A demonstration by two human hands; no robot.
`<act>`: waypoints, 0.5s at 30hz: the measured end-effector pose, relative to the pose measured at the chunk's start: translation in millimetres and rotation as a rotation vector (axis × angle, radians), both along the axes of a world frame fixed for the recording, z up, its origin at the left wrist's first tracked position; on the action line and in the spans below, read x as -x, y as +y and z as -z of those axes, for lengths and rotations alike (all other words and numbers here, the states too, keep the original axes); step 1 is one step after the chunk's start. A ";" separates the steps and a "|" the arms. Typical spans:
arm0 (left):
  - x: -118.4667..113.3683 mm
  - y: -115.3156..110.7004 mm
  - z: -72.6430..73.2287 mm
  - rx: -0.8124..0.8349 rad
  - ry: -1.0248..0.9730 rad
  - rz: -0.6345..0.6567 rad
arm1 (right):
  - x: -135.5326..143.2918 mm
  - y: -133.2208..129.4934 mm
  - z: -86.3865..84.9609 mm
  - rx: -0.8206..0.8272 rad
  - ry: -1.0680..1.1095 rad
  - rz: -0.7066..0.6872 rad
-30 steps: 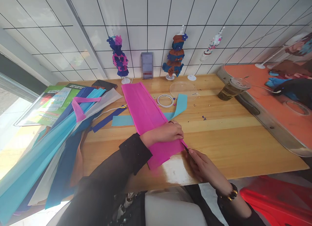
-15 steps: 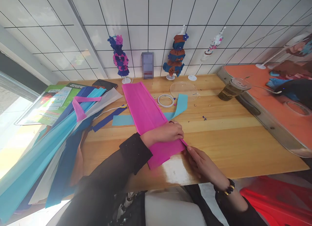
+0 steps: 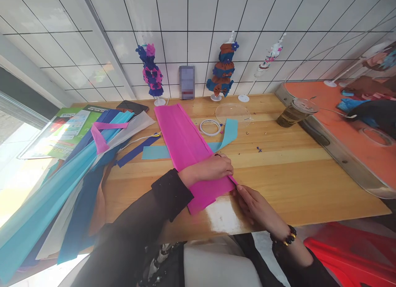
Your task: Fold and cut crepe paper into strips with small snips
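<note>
A long, folded sheet of pink crepe paper (image 3: 185, 134) lies slantwise across the wooden table. Across its near part rests my left hand (image 3: 213, 168), fingers closed on the sheet's right edge. My right hand (image 3: 252, 202) is just below, at the paper's lower right corner, closed on a thin dark-bladed tool (image 3: 232, 181). The blade lies along the pink edge, between the two hands; its handle is hidden in my fingers. Under the pink sheet runs a light blue paper strip (image 3: 156, 152), whose right end curls up.
Behind the strip lies a white tape roll (image 3: 210, 127) near a clear round lid (image 3: 233, 114). Stacked crepe papers (image 3: 83, 163) cover the left side. At the back stand a phone (image 3: 187, 82) and dressed paper figures (image 3: 221, 74). A drink cup (image 3: 295, 112) is at right.
Both hands, the pink crepe paper and the dark-bladed tool keep almost the same positions. The whole view has shifted very slightly.
</note>
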State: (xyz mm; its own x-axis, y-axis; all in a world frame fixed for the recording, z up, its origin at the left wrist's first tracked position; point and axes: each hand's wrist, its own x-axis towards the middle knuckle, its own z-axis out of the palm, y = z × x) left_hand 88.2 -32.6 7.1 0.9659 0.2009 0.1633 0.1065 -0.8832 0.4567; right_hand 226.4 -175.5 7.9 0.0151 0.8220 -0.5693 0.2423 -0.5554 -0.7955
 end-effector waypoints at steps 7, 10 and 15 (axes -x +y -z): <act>11.3 13.2 3.1 0.025 -0.016 -0.130 | -0.1 0.5 0.4 -0.003 0.006 0.001; 16.5 20.2 8.4 0.028 -0.024 -0.186 | 0.6 1.0 0.1 -0.010 -0.007 0.003; 16.6 21.2 17.3 -0.009 -0.005 -0.213 | -0.6 0.1 3.1 -0.039 -0.028 0.002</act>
State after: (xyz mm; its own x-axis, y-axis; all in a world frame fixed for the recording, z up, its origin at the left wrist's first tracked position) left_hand 71.6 -11.4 -10.1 0.9011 0.3986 0.1706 0.2886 -0.8451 0.4500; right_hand 227.1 -175.4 4.7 0.0326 0.8436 -0.5360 0.2637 -0.5245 -0.8095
